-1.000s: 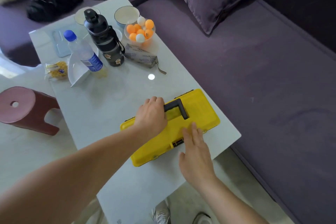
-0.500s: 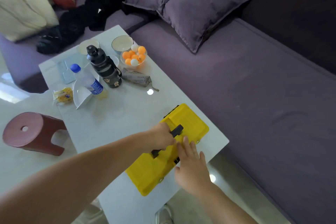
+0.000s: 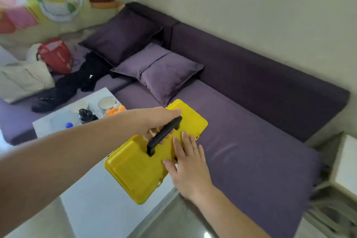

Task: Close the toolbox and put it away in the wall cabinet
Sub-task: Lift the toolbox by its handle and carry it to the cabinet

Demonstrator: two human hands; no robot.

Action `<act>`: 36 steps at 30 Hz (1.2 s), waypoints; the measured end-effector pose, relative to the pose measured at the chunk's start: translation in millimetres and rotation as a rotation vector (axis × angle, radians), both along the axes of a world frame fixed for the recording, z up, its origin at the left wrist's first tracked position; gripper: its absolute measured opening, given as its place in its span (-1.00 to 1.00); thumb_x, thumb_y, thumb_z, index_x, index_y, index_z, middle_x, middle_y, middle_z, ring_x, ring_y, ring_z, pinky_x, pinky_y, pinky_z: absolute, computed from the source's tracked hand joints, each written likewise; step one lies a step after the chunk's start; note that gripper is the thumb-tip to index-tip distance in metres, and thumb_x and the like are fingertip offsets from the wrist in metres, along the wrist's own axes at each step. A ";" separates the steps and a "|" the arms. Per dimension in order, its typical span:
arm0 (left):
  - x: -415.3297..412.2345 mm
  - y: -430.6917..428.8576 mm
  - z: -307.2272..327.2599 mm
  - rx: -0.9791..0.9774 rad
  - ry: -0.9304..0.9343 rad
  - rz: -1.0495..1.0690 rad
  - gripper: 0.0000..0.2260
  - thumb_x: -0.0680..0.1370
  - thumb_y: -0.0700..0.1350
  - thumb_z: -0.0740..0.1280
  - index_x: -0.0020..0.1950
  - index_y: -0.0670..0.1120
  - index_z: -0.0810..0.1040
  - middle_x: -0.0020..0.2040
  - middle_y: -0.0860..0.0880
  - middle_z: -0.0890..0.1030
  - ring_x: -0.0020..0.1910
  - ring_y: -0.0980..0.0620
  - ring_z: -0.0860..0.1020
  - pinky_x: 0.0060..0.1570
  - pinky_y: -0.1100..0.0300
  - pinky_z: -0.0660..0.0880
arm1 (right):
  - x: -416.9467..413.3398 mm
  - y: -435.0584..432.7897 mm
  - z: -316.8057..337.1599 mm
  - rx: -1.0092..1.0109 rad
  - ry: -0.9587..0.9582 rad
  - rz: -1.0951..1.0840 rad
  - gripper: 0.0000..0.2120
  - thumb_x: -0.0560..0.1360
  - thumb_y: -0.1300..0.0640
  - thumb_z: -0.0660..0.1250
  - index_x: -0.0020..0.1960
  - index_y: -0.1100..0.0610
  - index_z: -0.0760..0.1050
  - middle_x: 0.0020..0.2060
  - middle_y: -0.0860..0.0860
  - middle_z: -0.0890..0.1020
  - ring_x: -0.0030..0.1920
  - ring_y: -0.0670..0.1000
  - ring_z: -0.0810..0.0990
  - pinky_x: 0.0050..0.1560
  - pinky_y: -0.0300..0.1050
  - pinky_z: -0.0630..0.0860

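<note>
The yellow toolbox (image 3: pixel 135 172) is closed and lifted off the white table (image 3: pixel 108 208), hanging above its right edge. My left hand (image 3: pixel 156 120) is wrapped around its black handle (image 3: pixel 164 135). My right hand (image 3: pixel 185 162) rests flat, fingers spread, against the toolbox's near side by the latch. No wall cabinet is in view.
A purple sofa (image 3: pixel 241 141) with cushions (image 3: pixel 160 71) runs behind and to the right of the table. On the far end of the table stand a black bottle (image 3: pixel 86 116), a bowl of orange balls (image 3: pixel 116 111) and a white bowl (image 3: pixel 106 102). A pale side unit (image 3: pixel 345 164) sits at right.
My left hand has lifted the toolbox off the table by its handle, my right hand staying on its side. My view has swung upward, showing the sofa back and wall.
</note>
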State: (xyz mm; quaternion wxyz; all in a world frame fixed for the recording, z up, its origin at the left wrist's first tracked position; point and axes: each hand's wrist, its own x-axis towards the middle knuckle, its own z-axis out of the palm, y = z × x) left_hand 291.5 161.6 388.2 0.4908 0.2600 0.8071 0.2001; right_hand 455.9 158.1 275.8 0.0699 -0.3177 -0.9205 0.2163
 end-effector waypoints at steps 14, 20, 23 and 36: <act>221.8 151.2 211.5 0.197 0.015 -0.285 -0.37 0.41 0.44 0.16 -0.20 -0.15 0.55 -0.40 -0.08 0.55 -0.44 -0.05 0.53 -0.32 0.16 0.51 | 222.7 112.5 189.6 0.254 0.365 -0.319 -0.26 0.46 -0.43 -0.20 0.53 -0.09 0.05 0.54 -0.15 -0.16 0.50 -0.09 -0.36 0.51 0.05 -0.16; 312.0 226.7 244.0 0.190 0.016 -0.534 -0.35 0.44 0.44 0.07 -0.21 -0.14 0.54 -0.44 -0.03 0.57 -0.47 -0.01 0.55 -0.36 0.23 0.52 | 302.3 157.1 216.2 0.320 0.420 -0.493 -0.24 0.42 -0.45 -0.17 0.53 -0.11 0.08 0.54 -0.16 -0.12 0.49 -0.15 -0.33 0.51 -0.04 -0.13; 359.2 265.8 249.5 0.215 0.009 -0.647 -0.35 0.44 0.44 0.05 -0.23 -0.13 0.55 -0.44 -0.04 0.57 -0.45 -0.03 0.56 -0.28 0.20 0.49 | 343.9 179.0 227.9 0.349 0.416 -0.575 -0.24 0.41 -0.45 -0.13 0.51 -0.12 0.11 0.54 -0.15 -0.12 0.50 -0.13 -0.30 0.49 -0.14 -0.14; 621.4 372.6 268.9 0.353 -0.060 -0.924 -0.46 0.50 0.30 0.16 -0.27 -0.18 0.52 -0.56 -0.05 0.54 -0.58 -0.03 0.51 -0.46 0.29 0.46 | 577.6 259.7 249.4 0.432 0.344 -0.927 -0.32 0.47 -0.42 -0.07 0.50 -0.13 0.14 0.56 -0.17 -0.01 0.50 -0.17 -0.26 0.51 -0.03 -0.08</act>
